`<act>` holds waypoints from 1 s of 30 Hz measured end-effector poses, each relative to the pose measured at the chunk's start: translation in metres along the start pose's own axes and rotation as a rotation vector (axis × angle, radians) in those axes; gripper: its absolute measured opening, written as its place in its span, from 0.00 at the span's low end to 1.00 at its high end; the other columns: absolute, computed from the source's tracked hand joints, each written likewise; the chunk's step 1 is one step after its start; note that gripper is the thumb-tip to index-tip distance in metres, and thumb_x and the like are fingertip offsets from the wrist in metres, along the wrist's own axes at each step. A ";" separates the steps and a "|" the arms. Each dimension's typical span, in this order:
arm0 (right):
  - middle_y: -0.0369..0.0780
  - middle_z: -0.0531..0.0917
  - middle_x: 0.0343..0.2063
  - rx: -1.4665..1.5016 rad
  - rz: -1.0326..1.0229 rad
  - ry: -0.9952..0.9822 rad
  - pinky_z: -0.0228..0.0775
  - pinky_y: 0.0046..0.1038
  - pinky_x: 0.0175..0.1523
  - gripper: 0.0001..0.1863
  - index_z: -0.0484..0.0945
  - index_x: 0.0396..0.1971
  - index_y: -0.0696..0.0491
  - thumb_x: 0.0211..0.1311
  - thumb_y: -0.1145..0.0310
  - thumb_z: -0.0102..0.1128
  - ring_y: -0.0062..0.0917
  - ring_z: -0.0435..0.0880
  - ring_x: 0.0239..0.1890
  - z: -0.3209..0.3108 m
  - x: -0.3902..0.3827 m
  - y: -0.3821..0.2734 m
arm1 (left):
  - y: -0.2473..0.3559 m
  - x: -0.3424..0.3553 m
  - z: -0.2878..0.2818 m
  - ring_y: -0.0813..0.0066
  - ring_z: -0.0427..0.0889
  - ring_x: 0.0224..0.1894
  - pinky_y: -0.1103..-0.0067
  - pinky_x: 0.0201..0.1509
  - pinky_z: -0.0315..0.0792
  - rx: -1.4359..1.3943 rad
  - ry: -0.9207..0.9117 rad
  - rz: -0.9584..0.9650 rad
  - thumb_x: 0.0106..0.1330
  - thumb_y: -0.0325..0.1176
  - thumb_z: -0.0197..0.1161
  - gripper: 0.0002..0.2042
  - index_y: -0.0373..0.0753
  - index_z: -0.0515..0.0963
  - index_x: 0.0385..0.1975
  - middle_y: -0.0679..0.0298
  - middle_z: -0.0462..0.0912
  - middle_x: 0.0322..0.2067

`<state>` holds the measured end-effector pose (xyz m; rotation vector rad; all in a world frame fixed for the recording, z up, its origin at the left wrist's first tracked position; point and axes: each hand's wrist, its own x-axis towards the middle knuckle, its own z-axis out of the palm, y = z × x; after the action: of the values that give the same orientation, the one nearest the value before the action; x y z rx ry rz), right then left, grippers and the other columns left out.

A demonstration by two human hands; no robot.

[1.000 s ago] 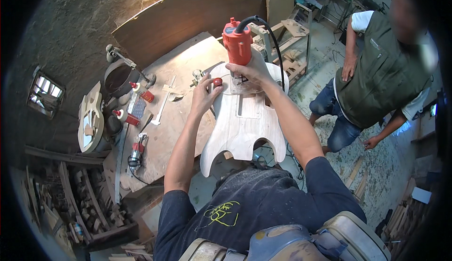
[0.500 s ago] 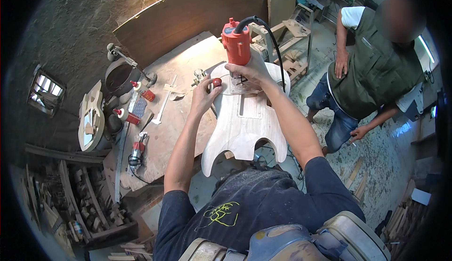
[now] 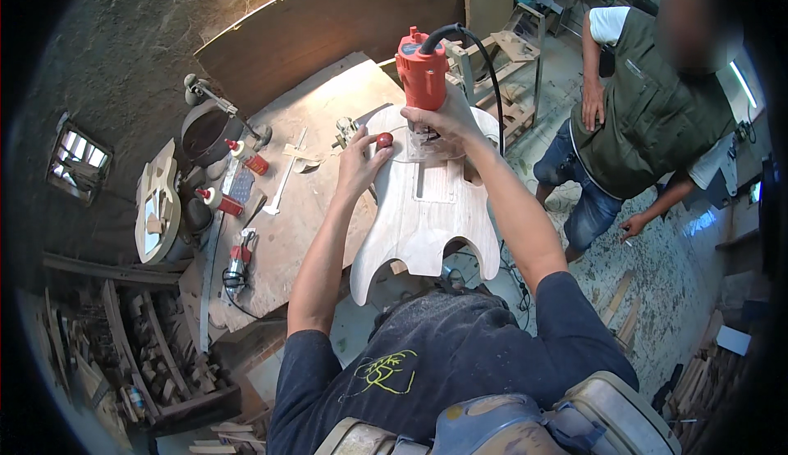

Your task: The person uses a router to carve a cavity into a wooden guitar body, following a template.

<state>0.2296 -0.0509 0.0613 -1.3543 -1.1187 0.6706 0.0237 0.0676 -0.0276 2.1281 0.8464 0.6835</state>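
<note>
A pale wooden electric guitar body (image 3: 394,229) lies at the table's right edge, its two horns toward me. On its far part stands a red handheld router (image 3: 423,77), upright, with a black cord out of its top. My right hand (image 3: 450,120) is wrapped round the router's lower housing. The clear base plate (image 3: 405,151) under it reaches left to a red ball knob (image 3: 384,139). My left hand (image 3: 359,164) grips that knob between thumb and fingers. A rectangular cavity (image 3: 428,182) shows in the wood just nearer than the base. The cutting bit is hidden.
Left on the table (image 3: 308,217) are two red-and-white bottles (image 3: 248,158), a small red power tool (image 3: 237,268) and a steel ruler (image 3: 212,283). Another guitar body (image 3: 160,201) stands farther left. A person (image 3: 657,118) in a green vest stands at right. Scrap wood fills a rack (image 3: 156,365).
The router, its base plate and both my hands have slid a little to the right over the guitar body. Both grips stay the same. The person at right has shifted slightly.
</note>
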 end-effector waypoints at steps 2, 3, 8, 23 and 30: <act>0.37 0.84 0.38 -0.041 -0.108 0.051 0.77 0.27 0.45 0.33 0.77 0.50 0.56 0.46 0.57 0.81 0.21 0.84 0.39 0.003 0.003 0.003 | 0.002 0.000 0.001 0.47 0.68 0.73 0.63 0.71 0.68 0.007 0.009 -0.003 0.62 0.45 0.74 0.25 0.37 0.83 0.56 0.37 0.65 0.70; 0.36 0.83 0.34 -0.082 -0.216 0.102 0.78 0.25 0.38 0.29 0.77 0.45 0.56 0.47 0.59 0.81 0.20 0.84 0.32 0.004 0.004 0.004 | 0.003 0.000 0.001 0.47 0.68 0.73 0.63 0.71 0.68 0.007 0.007 -0.001 0.62 0.45 0.74 0.25 0.37 0.83 0.56 0.37 0.65 0.70; 0.36 0.84 0.32 -0.014 -0.168 0.075 0.77 0.25 0.38 0.29 0.78 0.46 0.57 0.46 0.60 0.81 0.20 0.84 0.31 0.007 0.004 0.004 | -0.001 0.000 0.001 0.48 0.70 0.71 0.61 0.71 0.69 -0.009 0.009 -0.007 0.63 0.44 0.73 0.23 0.39 0.84 0.55 0.38 0.66 0.70; 0.39 0.84 0.37 -0.009 -0.155 0.050 0.77 0.28 0.45 0.30 0.78 0.46 0.57 0.46 0.58 0.81 0.23 0.84 0.37 0.012 0.001 -0.010 | -0.010 0.000 -0.002 0.60 0.78 0.65 0.70 0.63 0.73 -0.064 0.014 -0.020 0.64 0.42 0.73 0.23 0.35 0.82 0.56 0.41 0.68 0.70; 0.36 0.84 0.41 0.021 -0.045 0.008 0.78 0.26 0.45 0.35 0.78 0.54 0.55 0.45 0.58 0.82 0.20 0.84 0.40 0.012 0.007 -0.001 | -0.008 -0.001 -0.006 0.51 0.75 0.68 0.67 0.66 0.73 -0.102 0.004 -0.012 0.62 0.40 0.74 0.24 0.32 0.82 0.55 0.37 0.67 0.69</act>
<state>0.2208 -0.0401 0.0621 -1.3092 -1.1296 0.6416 0.0163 0.0736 -0.0299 2.0295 0.8082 0.7099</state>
